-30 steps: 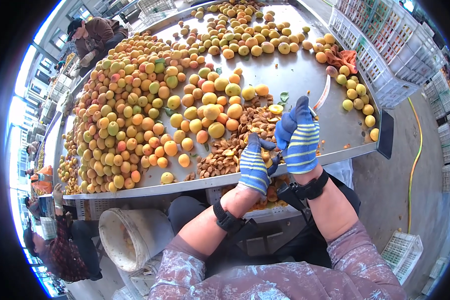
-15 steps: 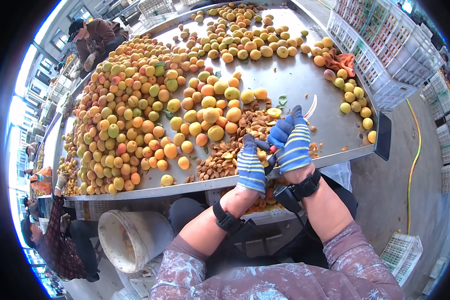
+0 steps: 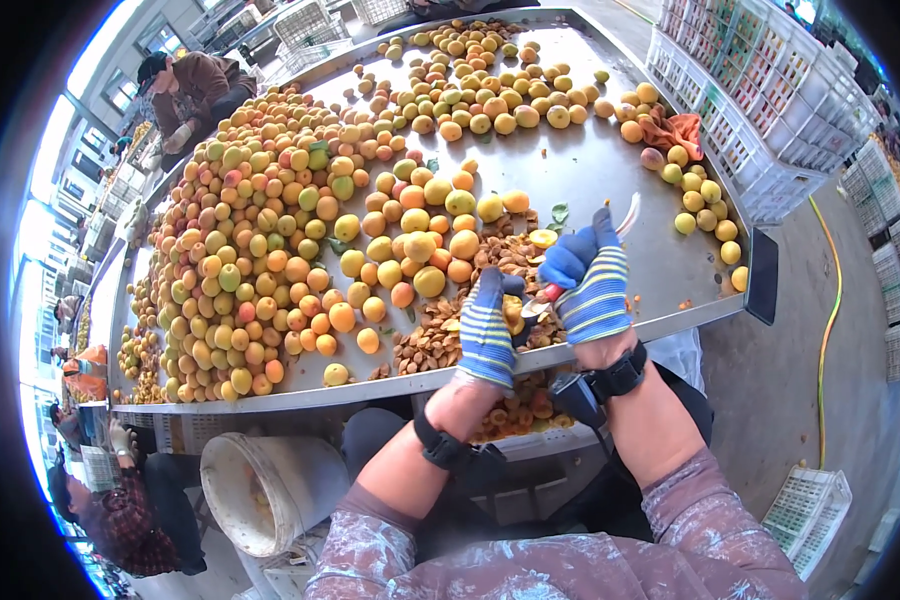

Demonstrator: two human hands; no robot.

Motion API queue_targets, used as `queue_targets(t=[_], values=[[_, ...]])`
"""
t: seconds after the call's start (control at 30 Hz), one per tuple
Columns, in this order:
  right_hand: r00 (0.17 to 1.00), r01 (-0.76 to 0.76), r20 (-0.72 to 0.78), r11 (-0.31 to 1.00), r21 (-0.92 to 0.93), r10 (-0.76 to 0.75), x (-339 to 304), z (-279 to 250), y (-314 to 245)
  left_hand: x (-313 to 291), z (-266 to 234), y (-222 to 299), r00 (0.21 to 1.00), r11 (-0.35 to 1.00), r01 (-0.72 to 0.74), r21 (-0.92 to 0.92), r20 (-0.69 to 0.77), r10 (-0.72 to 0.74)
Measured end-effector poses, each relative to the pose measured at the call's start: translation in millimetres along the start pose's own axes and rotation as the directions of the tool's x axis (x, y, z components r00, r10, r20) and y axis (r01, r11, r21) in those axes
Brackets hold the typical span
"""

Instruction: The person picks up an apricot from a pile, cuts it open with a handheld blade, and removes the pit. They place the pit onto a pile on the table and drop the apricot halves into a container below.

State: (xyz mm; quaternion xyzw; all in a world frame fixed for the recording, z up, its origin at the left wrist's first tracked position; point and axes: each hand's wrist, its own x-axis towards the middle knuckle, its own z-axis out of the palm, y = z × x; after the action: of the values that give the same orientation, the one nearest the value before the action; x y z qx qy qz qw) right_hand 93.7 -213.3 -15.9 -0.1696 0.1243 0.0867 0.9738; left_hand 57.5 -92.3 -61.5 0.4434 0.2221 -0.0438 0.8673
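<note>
Both of my hands wear blue striped gloves and meet above the near edge of a metal table. My left hand is closed around a yellow-orange apricot, partly hidden by the fingers. A small knife with a red handle is gripped in my right hand, its short blade beside the apricot. Past the right fingers sticks out a thin curved pale piece; whether it belongs to the knife I cannot tell. Brown apricot pits lie heaped beyond my hands, a cut apricot half among them.
A large pile of whole apricots covers the table's left side. Below the edge sits a crate of cut apricots. A white bucket stands at lower left, stacked white crates at right. Other people work along the left.
My hands have parted slightly, the left shifting left and the right a little to the right. More of the apricot and the knife blade now shows between them. The view has tilted a little.
</note>
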Motion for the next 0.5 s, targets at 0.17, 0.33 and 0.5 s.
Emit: queue_targets(t=[0.17, 0.33, 0.5], values=[[0.968, 0.249, 0.032, 0.932, -0.265, -0.25, -2.5, 3.0, -43.8, 8.0, -16.5, 30.4, 0.777, 0.505, -0.593, 0.627, 0.283, 0.562], [0.873, 0.306, 0.068, 0.433, -0.848, -0.483, 11.6, -11.2, -61.7, 7.9, -22.8, 44.7, 0.674, 0.306, -0.682, 0.665, 0.408, 0.615], [0.839, 0.347, 0.518, -0.568, -0.746, -0.167, 15.3, -20.6, -30.6, 19.9, -42.6, 39.2, 0.693, 0.35, -0.671, 0.654, 0.385, 0.609]])
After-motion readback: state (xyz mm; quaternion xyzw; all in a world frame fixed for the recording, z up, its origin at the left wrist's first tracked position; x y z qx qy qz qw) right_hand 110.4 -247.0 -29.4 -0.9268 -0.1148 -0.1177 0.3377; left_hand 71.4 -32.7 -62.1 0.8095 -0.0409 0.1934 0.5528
